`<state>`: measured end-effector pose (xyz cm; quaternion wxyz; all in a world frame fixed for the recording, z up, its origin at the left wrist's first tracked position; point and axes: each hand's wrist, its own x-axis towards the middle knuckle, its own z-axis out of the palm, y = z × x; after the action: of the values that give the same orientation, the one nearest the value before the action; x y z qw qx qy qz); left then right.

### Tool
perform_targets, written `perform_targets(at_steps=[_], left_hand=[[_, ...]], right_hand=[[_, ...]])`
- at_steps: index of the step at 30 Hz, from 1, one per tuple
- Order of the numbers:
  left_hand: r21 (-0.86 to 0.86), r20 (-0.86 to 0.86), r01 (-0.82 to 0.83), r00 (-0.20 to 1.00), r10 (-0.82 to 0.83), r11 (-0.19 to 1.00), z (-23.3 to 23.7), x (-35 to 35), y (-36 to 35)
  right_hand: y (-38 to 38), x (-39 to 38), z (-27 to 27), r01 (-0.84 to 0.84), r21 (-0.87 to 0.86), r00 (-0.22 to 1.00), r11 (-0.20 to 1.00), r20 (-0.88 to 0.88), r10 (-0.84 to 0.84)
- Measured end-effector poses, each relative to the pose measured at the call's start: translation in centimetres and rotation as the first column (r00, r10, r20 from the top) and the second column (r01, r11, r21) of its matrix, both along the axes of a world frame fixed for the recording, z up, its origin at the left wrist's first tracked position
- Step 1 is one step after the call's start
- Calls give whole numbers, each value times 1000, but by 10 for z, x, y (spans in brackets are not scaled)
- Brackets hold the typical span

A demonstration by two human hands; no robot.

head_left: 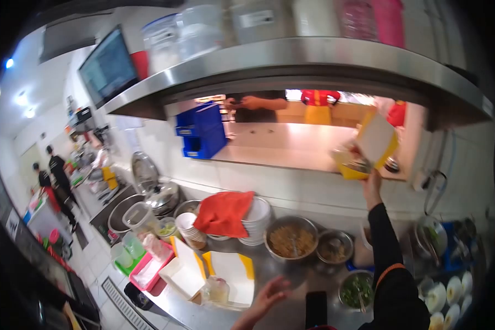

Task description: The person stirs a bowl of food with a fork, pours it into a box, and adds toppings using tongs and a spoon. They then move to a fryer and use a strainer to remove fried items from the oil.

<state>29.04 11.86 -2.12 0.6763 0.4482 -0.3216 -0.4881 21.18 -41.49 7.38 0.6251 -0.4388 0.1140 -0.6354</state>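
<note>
My right hand (373,188), at the end of an outstretched black sleeve, grips a yellow and white takeaway box (378,144) at the serving window. The box's lid stands up, and a blurred clear bag or tub shows inside. Low over the counter, my left hand (269,300) holds nothing; its fingers are apart and slightly smeared. Left of it lie two more open takeaway boxes: one white box (182,270), and another box (234,269) with a small clear bag (216,290) at its front. A black phone (316,309) rests on the counter right of my left hand.
A steel bowl of brown food (291,237), a bowl of chopped greens (356,290), stacked white bowls (256,220) and a red cloth (224,213) crowd the counter. Blue bins (201,132) stand at the window's left. A steel shelf (291,58) overhangs. People stand beyond the window.
</note>
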Motion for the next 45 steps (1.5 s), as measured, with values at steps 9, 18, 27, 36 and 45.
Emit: perform_targets(at_steps=[9,18,27,36,45], left_hand=[[178,-106,-61,991,80,982,-59,-13,77],[123,66,9,998,-17,992,-59,-22,79],[99,278,281,913,-298,955,-69,-60,57],[114,253,279,920,-300,953,-32,-193,71],[640,-160,730,433,-887,241,-225,-421,139]], right_hand=[[-1,77,33,277,-471,123,837,-847,-517],[168,24,27,-452,-448,324,771,-888,-327],[401,-292,47,-264,5,279,964,-957,82],[574,-572,-37,392,-379,46,838,-902,-429],[883,-798,-94,630,-165,-227,759,-974,-23]])
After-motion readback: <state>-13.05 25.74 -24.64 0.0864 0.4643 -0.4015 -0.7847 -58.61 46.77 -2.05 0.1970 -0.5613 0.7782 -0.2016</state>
